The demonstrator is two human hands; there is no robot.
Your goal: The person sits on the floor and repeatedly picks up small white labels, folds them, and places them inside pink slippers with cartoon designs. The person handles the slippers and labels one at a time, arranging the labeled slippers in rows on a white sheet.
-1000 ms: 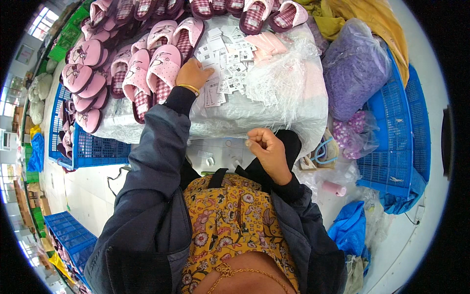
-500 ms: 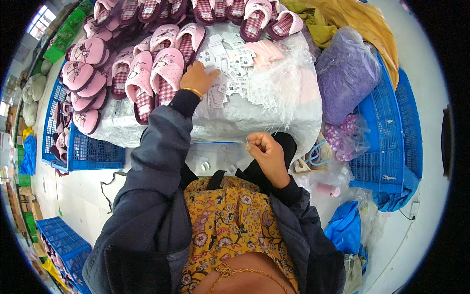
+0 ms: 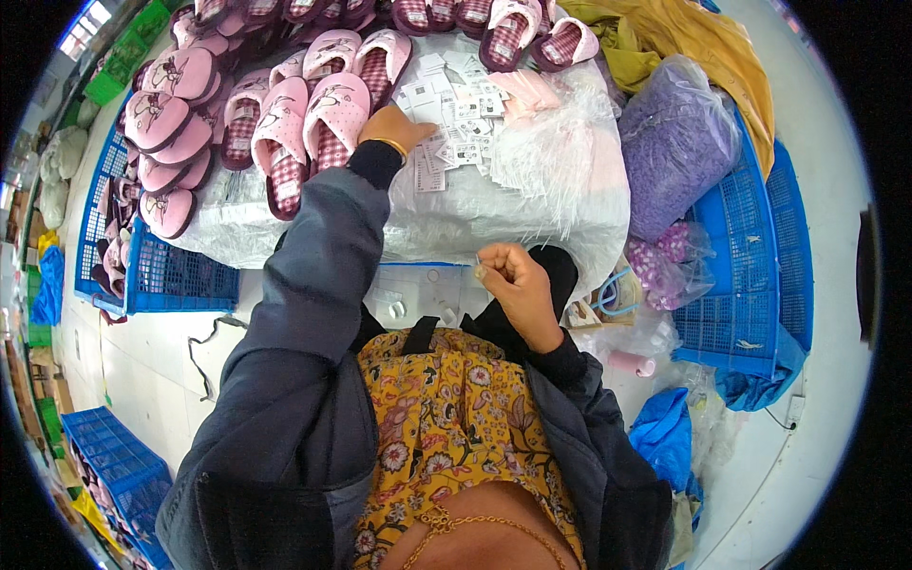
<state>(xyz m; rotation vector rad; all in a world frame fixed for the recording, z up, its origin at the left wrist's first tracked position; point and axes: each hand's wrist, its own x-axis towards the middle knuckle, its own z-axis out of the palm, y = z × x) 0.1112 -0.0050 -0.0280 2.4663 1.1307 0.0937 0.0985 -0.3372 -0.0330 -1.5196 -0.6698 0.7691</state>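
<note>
Since the earlier frame, left hand (image 3: 397, 126) slid onto white paper tags (image 3: 446, 119) beside pink slipper (image 3: 334, 116), grip unclear; right hand (image 3: 513, 280) pinches something tiny below tags.

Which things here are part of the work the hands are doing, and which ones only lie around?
In the work:
left hand reaching onto the small paper tags
pink slippers beside it
right hand, fingers pinched shut; what they hold is too small to tell

Lying around:
purple bag
blue crates
yellow cloth
</note>
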